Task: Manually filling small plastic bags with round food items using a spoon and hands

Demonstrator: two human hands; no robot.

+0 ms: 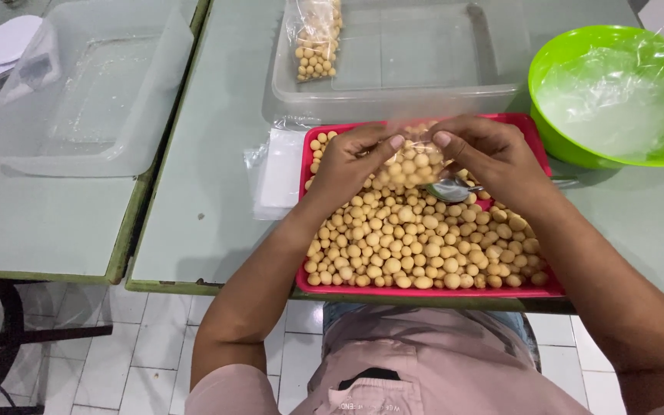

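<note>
Here, small clear bag (415,163) of round tan snack balls, above red tray's (424,291) far edge; looks light, soft, slippery film, best held at mouth. Left hand (351,159), right hand (493,154) each pinching bag top. Spoon (449,189) beneath. Green bowl (570,146) at tabletop's far right corner.

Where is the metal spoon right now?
The spoon lies on the round snacks in the red tray, toward its far right, just under the right hand and the small clear bag.

Clear filled bag (413,163) over tray, second (315,38) — in tub
</note>
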